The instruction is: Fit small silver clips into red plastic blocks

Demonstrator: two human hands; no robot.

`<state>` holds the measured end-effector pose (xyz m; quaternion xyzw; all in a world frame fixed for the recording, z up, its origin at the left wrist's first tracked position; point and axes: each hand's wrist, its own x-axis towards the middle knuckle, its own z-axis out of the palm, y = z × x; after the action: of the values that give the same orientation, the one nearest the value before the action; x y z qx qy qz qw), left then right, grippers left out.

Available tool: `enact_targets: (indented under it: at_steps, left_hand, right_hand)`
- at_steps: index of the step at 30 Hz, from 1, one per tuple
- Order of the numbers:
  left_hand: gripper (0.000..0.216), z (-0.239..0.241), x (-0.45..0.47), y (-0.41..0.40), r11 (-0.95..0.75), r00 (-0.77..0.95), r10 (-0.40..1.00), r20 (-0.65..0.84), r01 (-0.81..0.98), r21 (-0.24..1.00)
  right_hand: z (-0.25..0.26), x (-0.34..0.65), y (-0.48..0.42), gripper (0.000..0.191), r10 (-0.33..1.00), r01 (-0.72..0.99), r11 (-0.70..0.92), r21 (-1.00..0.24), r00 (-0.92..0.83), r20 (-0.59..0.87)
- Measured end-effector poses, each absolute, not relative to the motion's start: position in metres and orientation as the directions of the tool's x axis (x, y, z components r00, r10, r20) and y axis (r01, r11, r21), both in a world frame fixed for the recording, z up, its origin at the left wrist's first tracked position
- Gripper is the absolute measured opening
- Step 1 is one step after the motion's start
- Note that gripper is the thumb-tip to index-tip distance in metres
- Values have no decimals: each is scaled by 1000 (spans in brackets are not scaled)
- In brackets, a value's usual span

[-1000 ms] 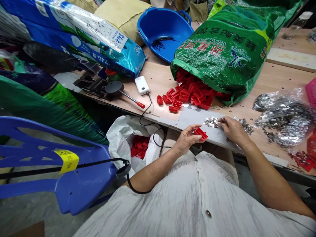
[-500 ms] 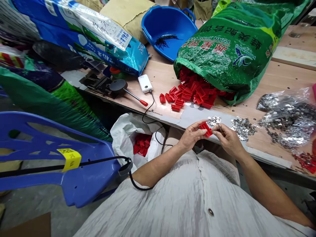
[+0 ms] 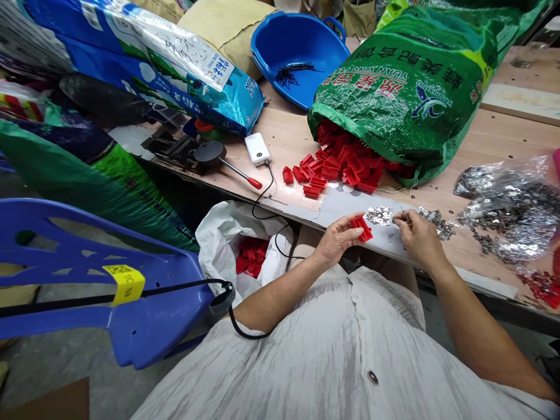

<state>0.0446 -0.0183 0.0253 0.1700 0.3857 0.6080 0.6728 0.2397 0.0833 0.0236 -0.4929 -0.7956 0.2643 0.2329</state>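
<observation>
The left hand (image 3: pixel 338 241) grasps a red plastic part (image 3: pixel 361 228) just off the table's (image 3: pixel 289 137) near edge, while the right hand (image 3: pixel 420 238) pinches a thin dark item (image 3: pixel 405 216), too small to identify, between two piles of small metal pieces (image 3: pixel 378 216). Beyond them, loose red parts (image 3: pixel 311 169) spill from a green sack (image 3: pixel 394 87); farther back stands a blue basin (image 3: pixel 301 44) holding thin black pieces (image 3: pixel 292 73).

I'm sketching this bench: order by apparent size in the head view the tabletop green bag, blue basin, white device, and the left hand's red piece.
1. Green bag
2. Blue basin
3. White device and red piece, too close to rank; left hand partly covers the piece.
</observation>
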Motion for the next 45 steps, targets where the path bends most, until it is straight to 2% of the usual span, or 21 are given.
enact_targets:
  at_steps: [3, 9, 13, 20, 26, 32, 35, 39, 41, 45]
  left_hand:
    - [55, 23, 45, -19, 207, -41, 946, -321, -685, 698]
    - [55, 19, 44, -20, 221, -48, 939, -340, -674, 705]
    - [54, 18, 43, -20, 225, -55, 936, -349, -667, 710]
    - [53, 14, 43, -21, 223, -53, 940, -337, -652, 724]
    - [55, 13, 43, -20, 225, -53, 939, -340, -653, 723]
    - [52, 17, 43, -20, 217, -58, 939, -339, -666, 714]
    - [52, 18, 42, -19, 218, -57, 939, -338, -659, 719]
    - [52, 18, 43, -18, 218, -54, 941, -333, -658, 721]
    - [52, 18, 44, -18, 213, -52, 943, -328, -663, 718]
    - [51, 19, 46, -17, 197, -53, 949, -311, -669, 717]
  right_hand:
    - [18, 245, 95, 17, 898, 741, 407, -535, -432, 84]
    - [14, 253, 105, 22, 890, 798, 439, -412, -448, 81]
    - [14, 256, 106, 21, 863, 789, 495, -362, -496, 99]
    - [13, 249, 99, 17, 805, 753, 566, -336, -593, 28]
    - [9, 242, 94, 15, 815, 783, 556, -279, -580, -3]
    - [15, 238, 90, 12, 832, 768, 528, -363, -554, 37]
    - [25, 236, 85, 13, 847, 720, 484, -497, -528, 60]
    - [41, 233, 71, 17, 800, 535, 484, -693, -591, 103]
    - [46, 230, 64, 19, 764, 477, 520, -708, -630, 136]
    - [45, 224, 53, 16, 719, 460, 616, -639, -659, 219]
